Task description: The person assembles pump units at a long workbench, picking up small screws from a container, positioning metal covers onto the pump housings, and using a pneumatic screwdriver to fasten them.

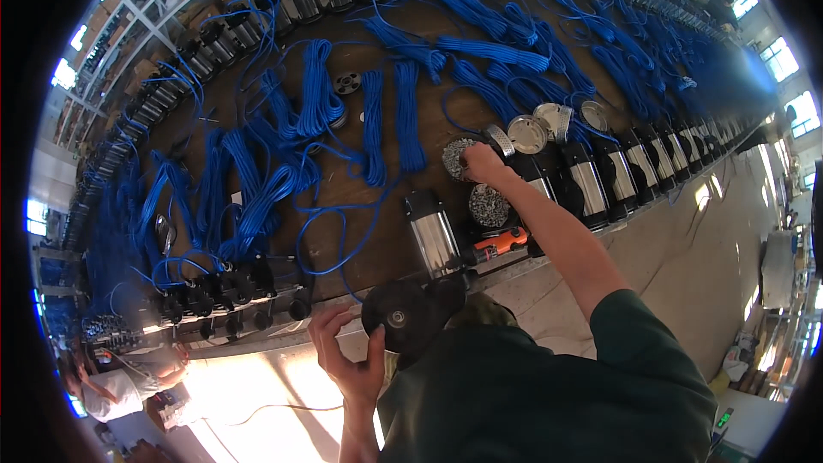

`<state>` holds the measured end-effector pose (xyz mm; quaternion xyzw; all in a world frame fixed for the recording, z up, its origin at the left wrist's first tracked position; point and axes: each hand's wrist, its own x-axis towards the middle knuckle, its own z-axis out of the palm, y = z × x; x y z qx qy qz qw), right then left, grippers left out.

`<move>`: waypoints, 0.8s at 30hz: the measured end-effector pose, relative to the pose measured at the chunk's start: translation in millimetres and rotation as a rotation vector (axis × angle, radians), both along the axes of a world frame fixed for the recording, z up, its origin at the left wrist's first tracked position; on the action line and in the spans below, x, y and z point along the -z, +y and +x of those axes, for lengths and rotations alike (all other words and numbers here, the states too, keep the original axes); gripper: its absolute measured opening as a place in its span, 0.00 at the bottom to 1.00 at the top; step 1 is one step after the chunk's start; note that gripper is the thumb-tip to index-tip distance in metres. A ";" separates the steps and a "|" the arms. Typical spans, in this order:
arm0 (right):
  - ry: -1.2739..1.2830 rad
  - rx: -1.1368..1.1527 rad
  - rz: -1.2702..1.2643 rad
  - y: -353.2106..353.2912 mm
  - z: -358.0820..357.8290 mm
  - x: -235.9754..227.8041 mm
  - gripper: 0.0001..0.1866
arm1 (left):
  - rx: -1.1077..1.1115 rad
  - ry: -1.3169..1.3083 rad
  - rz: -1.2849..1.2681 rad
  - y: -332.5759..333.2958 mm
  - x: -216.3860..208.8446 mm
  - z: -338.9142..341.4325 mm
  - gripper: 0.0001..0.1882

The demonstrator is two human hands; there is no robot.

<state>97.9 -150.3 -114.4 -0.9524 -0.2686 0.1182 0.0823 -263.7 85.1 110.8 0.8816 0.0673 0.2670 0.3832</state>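
Note:
Near the table's front edge lies a pump (435, 244) with a shiny steel cylinder and a black round end housing (403, 317). My left hand (347, 351) is beside this housing, its thumb at the rim and its fingers curved but apart. Farther right, my right hand (484, 163) reaches into a round tub of small metal fasteners (454, 159). Its fingers are bent together, and the tips are hidden among the pieces. A second tub of small metal fasteners (489, 206) stands just nearer. An orange and black power tool (501, 244) lies beside the pump.
Bundles of blue cable (410, 116) cover much of the brown table (360, 214). Round metal covers (526, 134) sit beyond my right forearm. Rows of steel pumps (634, 167) line the table's edges. Another person (120, 390) is at the lower left.

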 end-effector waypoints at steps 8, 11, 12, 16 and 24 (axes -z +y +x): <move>-0.095 0.101 0.473 -1.0 -13.8 -72.6 0.11 | 0.187 0.143 -1.328 -9.4 -20.3 62.2 0.09; 0.159 0.215 0.747 7.8 -52.2 -150.2 0.12 | 0.099 0.464 -1.798 -28.4 -9.8 124.6 0.18; 0.277 0.239 0.836 10.1 -68.3 -174.7 0.12 | 0.031 0.573 -1.927 -36.7 -5.0 143.0 0.20; 0.321 0.183 0.970 2.2 -129.4 -233.0 0.12 | 0.258 0.613 -2.044 -57.0 4.8 170.2 0.24; 1.052 1.448 1.236 -55.1 -241.1 -120.5 0.13 | 0.409 0.481 -1.941 -45.4 -25.3 148.1 0.21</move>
